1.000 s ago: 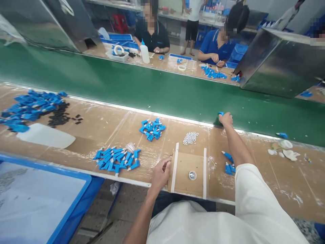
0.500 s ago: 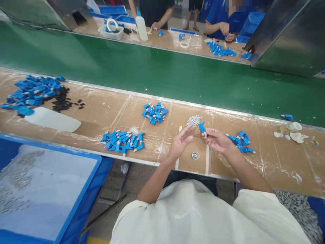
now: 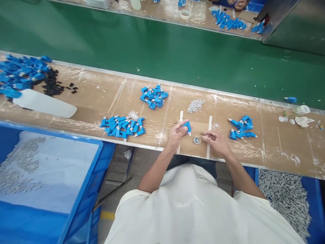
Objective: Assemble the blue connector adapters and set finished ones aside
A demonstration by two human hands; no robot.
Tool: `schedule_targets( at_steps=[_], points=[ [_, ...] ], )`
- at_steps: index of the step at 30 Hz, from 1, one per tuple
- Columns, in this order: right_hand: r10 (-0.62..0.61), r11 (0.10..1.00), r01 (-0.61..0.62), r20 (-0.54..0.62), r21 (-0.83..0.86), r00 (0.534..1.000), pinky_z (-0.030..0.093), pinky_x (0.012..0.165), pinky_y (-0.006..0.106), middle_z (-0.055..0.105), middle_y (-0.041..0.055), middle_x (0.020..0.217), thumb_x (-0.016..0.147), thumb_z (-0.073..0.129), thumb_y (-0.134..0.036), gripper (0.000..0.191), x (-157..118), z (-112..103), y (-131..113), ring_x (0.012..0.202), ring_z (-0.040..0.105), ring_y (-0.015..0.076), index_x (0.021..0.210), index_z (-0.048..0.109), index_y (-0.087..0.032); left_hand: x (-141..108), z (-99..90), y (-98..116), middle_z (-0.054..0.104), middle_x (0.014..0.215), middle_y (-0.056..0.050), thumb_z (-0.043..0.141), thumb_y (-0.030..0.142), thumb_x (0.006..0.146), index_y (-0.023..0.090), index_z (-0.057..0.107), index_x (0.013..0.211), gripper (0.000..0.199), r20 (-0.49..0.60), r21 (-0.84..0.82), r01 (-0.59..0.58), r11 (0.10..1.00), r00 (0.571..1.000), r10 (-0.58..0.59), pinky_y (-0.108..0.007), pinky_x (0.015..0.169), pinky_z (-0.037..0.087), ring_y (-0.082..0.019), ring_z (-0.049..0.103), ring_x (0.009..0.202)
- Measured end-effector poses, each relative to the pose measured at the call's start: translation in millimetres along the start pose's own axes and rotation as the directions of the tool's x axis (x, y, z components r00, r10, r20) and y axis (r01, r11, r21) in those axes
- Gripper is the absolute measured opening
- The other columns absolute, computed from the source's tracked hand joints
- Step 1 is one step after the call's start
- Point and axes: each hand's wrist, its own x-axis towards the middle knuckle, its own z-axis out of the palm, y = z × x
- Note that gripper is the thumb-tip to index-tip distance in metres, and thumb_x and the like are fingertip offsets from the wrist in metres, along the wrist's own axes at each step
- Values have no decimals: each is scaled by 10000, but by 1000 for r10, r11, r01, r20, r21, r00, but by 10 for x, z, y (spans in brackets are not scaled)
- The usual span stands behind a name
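My left hand (image 3: 176,136) is closed around a small blue plastic part (image 3: 187,126) with a white tip, which points down toward the board. My right hand (image 3: 216,141) is just right of a small round dish (image 3: 197,140) with shiny metal bits inside. Its thumb and forefinger are pinched close together; whatever is between them is too small to make out. Beyond both hands lies a pile of small grey-white pieces (image 3: 195,106). More blue parts (image 3: 243,127) are heaped to the right of my right hand.
Blue parts lie in piles at left (image 3: 123,127) and farther back (image 3: 154,97). A white bottle (image 3: 48,102) lies near black pieces (image 3: 52,83). A green belt (image 3: 162,51) runs behind the bench. Blue bins (image 3: 101,162) stand below. Across the belt, a co-worker's hands (image 3: 240,4) show.
The blue part has passed from my right hand to my left. My right hand has moved down beside the round dish. The view has tilted downward.
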Motion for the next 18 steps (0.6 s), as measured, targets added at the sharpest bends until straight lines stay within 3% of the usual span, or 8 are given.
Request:
schedule_targets(
  at_steps=[8, 13, 18],
  points=[
    [-43, 996, 44, -17, 72, 999, 434, 580, 278, 713, 27, 755, 711, 807, -598, 419, 28, 248, 94, 625, 557, 147, 851, 786, -203, -72, -31, -60, 782, 848, -69, 950, 473, 614, 146, 757, 1091, 610, -80, -105, 96, 990, 991, -104, -190, 547, 465, -111, 682, 628],
    [-236, 970, 231, -63, -71, 970, 427, 585, 291, 623, 19, 740, 825, 741, -534, 312, -41, 260, 35, 641, 509, 153, 835, 797, -227, -79, -89, -98, 759, 841, -64, 941, 407, 655, 125, 756, 1082, 544, -114, -123, 115, 986, 985, -130, -209, 607, 490, -103, 658, 658],
    [-431, 889, 423, -10, -174, 902, 447, 597, 311, 626, 52, 813, 934, 664, -415, 216, -158, 288, -36, 720, 552, 186, 894, 791, -245, -123, -132, -133, 737, 899, -60, 949, 344, 652, 120, 752, 1125, 559, -110, -139, 128, 982, 984, -143, -233, 706, 519, -103, 659, 729]
  ],
)
